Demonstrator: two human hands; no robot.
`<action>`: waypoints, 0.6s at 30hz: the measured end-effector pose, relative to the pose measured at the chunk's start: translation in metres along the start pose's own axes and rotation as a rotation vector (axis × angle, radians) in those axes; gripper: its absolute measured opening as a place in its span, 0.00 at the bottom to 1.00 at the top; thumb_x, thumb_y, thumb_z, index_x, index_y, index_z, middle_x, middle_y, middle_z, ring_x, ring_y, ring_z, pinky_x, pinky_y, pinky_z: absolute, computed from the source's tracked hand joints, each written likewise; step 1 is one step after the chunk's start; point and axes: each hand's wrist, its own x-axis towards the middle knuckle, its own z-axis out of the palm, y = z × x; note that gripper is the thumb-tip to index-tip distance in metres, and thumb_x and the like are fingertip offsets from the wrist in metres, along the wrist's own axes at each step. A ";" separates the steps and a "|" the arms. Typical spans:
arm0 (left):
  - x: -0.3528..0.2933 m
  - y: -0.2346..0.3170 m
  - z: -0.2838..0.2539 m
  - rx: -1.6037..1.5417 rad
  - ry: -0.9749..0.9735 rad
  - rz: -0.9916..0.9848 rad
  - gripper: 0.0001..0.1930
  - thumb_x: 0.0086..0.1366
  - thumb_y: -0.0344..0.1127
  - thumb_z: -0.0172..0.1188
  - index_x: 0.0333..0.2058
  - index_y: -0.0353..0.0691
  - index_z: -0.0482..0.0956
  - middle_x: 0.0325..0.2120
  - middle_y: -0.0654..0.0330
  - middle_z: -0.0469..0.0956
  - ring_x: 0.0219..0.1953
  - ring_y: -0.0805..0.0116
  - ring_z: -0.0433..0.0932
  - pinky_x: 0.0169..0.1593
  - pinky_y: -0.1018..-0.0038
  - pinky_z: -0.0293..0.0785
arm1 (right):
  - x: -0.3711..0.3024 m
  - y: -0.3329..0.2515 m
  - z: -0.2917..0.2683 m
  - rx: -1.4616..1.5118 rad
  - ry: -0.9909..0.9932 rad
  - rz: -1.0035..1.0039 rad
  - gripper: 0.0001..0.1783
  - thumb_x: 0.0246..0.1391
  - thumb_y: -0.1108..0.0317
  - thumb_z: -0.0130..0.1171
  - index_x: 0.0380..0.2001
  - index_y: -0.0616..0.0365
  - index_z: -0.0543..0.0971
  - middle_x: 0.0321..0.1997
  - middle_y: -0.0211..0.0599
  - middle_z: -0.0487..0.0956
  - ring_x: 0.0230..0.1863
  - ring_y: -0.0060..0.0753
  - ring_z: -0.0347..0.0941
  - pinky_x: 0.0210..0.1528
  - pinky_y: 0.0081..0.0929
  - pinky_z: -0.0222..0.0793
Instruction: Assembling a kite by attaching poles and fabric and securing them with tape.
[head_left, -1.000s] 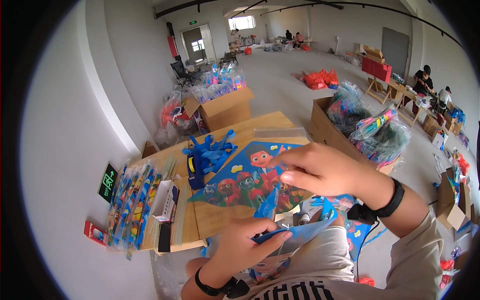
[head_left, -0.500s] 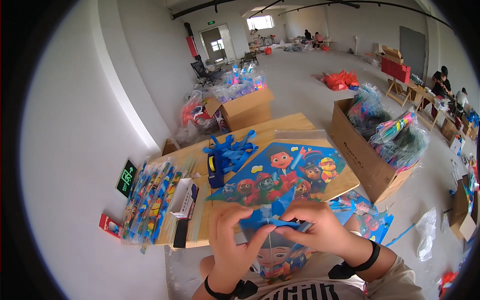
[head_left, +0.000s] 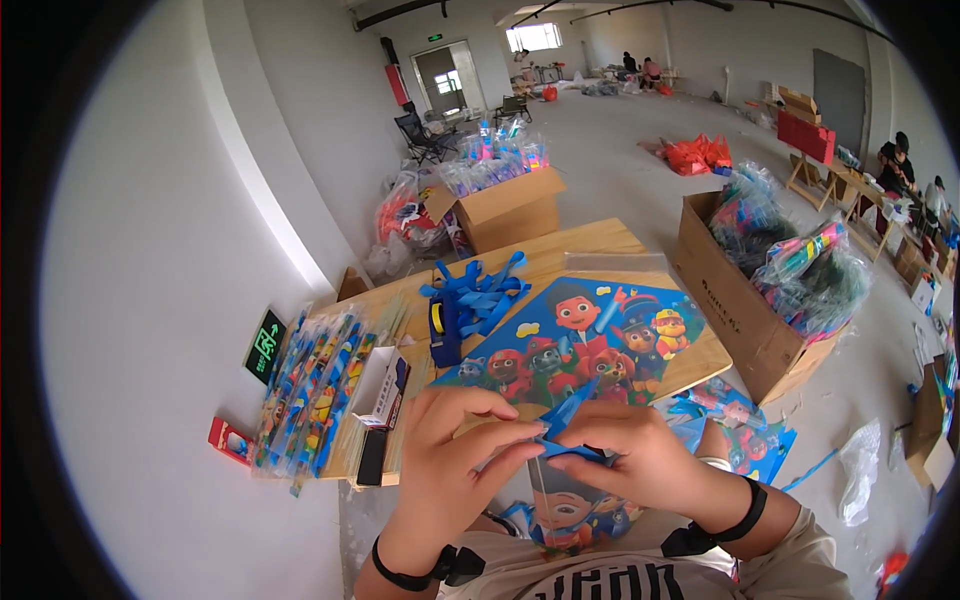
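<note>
Left hand (head_left: 470, 450) and right hand (head_left: 640, 450) both pinch the blue edge of the printed sheet (head_left: 565, 512), held at the near side of the table (head_left: 590, 240). Likely faults: creasing from uneven pull; slipping from a slack pinch.

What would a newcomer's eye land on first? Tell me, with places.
Probably the bright blue sheet printed with cartoon characters, lying on the wooden table. Nearer, at lower centre, the left hand and right hand pinch a blue piece. Right of the table stands a cardboard box with plastic-wrapped bundles.
</note>
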 end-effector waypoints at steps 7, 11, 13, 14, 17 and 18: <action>0.007 -0.016 -0.004 -0.455 -0.273 -0.188 0.11 0.47 0.26 0.76 0.31 0.41 0.85 0.38 0.62 0.78 0.44 0.63 0.77 0.48 0.70 0.70 | -0.002 -0.004 0.001 -0.053 -0.004 0.026 0.10 0.51 0.71 0.71 0.36 0.59 0.81 0.33 0.37 0.80 0.28 0.40 0.76 0.29 0.33 0.70; 0.009 -0.022 -0.004 -0.510 -0.353 -0.180 0.10 0.51 0.30 0.75 0.31 0.42 0.83 0.38 0.63 0.79 0.45 0.63 0.76 0.48 0.68 0.71 | -0.003 -0.004 0.001 -0.048 0.010 0.071 0.10 0.49 0.70 0.72 0.34 0.59 0.82 0.31 0.36 0.80 0.26 0.36 0.75 0.27 0.31 0.69; 0.009 -0.022 -0.004 -0.465 -0.379 -0.126 0.09 0.53 0.32 0.74 0.31 0.41 0.82 0.39 0.64 0.80 0.47 0.63 0.76 0.51 0.65 0.68 | -0.004 -0.003 0.001 -0.046 0.019 0.069 0.10 0.49 0.70 0.73 0.34 0.59 0.82 0.30 0.36 0.80 0.25 0.35 0.74 0.27 0.30 0.69; 0.009 -0.023 -0.003 -0.473 -0.384 -0.140 0.09 0.53 0.32 0.74 0.31 0.41 0.82 0.39 0.64 0.80 0.47 0.63 0.76 0.51 0.65 0.68 | -0.004 -0.003 0.001 -0.055 0.005 0.064 0.10 0.49 0.70 0.73 0.34 0.59 0.82 0.30 0.35 0.80 0.25 0.34 0.74 0.27 0.30 0.69; 0.008 -0.024 -0.002 -0.432 -0.473 -0.079 0.09 0.56 0.35 0.73 0.31 0.41 0.82 0.39 0.64 0.80 0.47 0.62 0.75 0.55 0.63 0.65 | -0.006 -0.002 0.001 -0.030 -0.015 0.090 0.10 0.49 0.70 0.72 0.34 0.59 0.82 0.29 0.35 0.80 0.25 0.33 0.74 0.27 0.29 0.69; 0.008 -0.025 -0.002 -0.393 -0.490 -0.020 0.09 0.55 0.36 0.74 0.30 0.41 0.83 0.38 0.63 0.81 0.46 0.61 0.76 0.54 0.63 0.66 | -0.007 -0.002 0.001 0.010 -0.025 0.125 0.10 0.49 0.71 0.72 0.33 0.59 0.82 0.29 0.34 0.80 0.25 0.32 0.74 0.27 0.29 0.69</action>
